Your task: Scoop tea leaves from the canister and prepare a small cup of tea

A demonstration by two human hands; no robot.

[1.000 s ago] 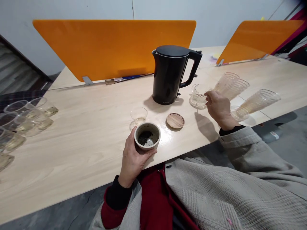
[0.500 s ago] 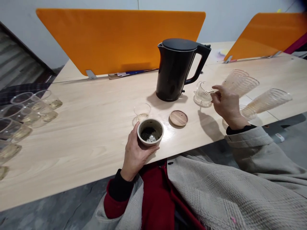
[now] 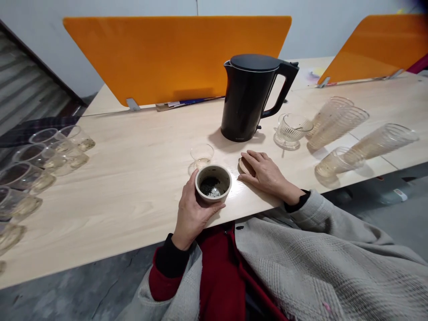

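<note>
My left hand (image 3: 192, 209) is wrapped round a pale ceramic cup (image 3: 228, 187) with dark wet tea leaves on its bottom. The cup is tipped slightly toward me. Just behind it stands a clear plastic cup (image 3: 202, 154) with a little pale liquid. To the right, my right hand (image 3: 262, 174) lies over a small round wooden coaster (image 3: 245, 166), thumb at its near edge and fingers across its far side. Most of the coaster is hidden under the hand. Farther right, a ribbed glass piece (image 3: 291, 129) rests near the kettle.
A black electric kettle (image 3: 249, 98) stands behind my hands, its handle to the right. Stacked plastic cups (image 3: 337, 125) lean at the right, with more lying stacked nearer me. At the left are several plastic cups (image 3: 50, 154) with pale liquid. An orange divider (image 3: 174, 58) borders the back.
My right hand has left the ribbed glass piece and come down and left onto the wooden coaster. My left hand still holds the ceramic cup. The view has shifted slightly.
</note>
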